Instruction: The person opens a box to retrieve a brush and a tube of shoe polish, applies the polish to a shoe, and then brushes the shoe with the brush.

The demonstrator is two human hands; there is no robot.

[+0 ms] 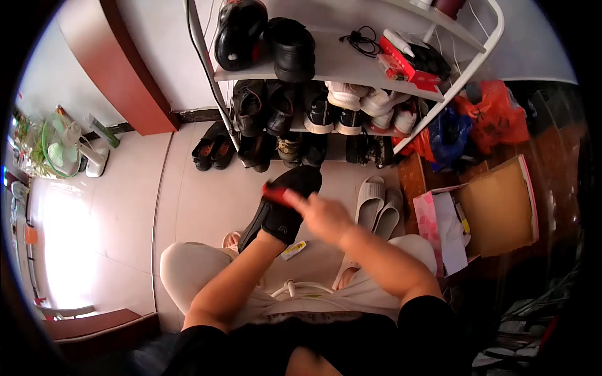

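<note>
A black shoe (283,220) is held up in front of my legs, with my left hand (271,242) inside its opening. The fingers of that hand are hidden in the shoe. My right hand (323,217), blurred, is closed around a red brush (283,195) whose dark bristle side is against or very near the shoe's upper. Below the shoe, a small yellow and white packet (293,250) lies on the floor between my feet.
Ahead stands a white rack (326,53) with several shoes. A black pair (213,149) rests left of it, light slippers (371,200) lie right of centre. An open cardboard box (501,207) and orange (495,116) and blue bags (448,135) are on the right.
</note>
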